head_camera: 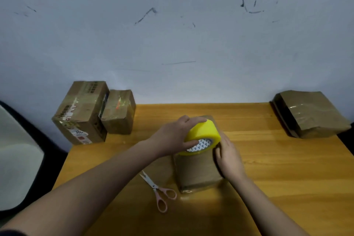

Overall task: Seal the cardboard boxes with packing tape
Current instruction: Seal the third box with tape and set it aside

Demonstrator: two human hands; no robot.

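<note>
A left hand (172, 137) is gripping a yellow tape roll (204, 135) atop a closed cardboard box (195, 170) lying mid-table (287, 168); the right hand (228, 156), fingers straight, is pressing the box's side; contents hidden.

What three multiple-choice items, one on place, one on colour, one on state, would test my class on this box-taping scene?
1. Where do the scissors lie?
A. on the table, left of the middle box
B. on top of the middle box
C. on the floor

2. What colour is the tape roll?
A. blue
B. yellow
C. red

3. What is the left hand doing?
A. resting flat on the table
B. holding the scissors
C. gripping the tape roll

Answers: 1 A, they lie on the table beside the box. 2 B, its rim is yellow. 3 C, fingers and thumb curl round the roll.
</note>
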